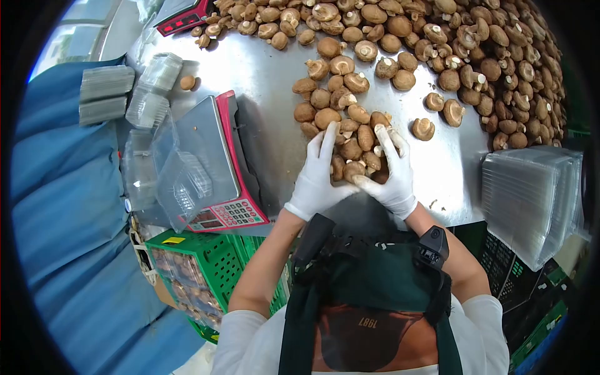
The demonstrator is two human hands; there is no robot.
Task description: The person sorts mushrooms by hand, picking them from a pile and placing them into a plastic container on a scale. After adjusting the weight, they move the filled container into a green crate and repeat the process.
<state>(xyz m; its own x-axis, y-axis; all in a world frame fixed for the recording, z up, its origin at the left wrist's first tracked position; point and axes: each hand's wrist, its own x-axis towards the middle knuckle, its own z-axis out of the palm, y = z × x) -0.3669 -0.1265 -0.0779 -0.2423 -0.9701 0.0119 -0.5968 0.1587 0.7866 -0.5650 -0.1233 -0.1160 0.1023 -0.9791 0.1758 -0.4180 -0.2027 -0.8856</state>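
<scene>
Both hands wear white gloves and cup a cluster of brown mushrooms (350, 149) near the table's front edge. My left hand (320, 173) lies along the cluster's left side, fingers pointing up and touching the caps. On the right side, my right hand (394, 173) curves around more mushrooms, its fingertips on a cap. The two thumbs point toward each other at the near end of the cluster. The fingers of both hands are apart, with mushrooms between the hands. More loose mushrooms (342, 65) extend from the cluster toward the large pile (494, 56).
A red-framed scale (237, 156) with a clear plastic tray (190, 181) stands at left. Behind it are stacked clear containers (106, 94) and a second scale (181, 19). Clear trays (528, 200) are stacked at right. A green crate (206, 265) sits below the metal table (262, 75).
</scene>
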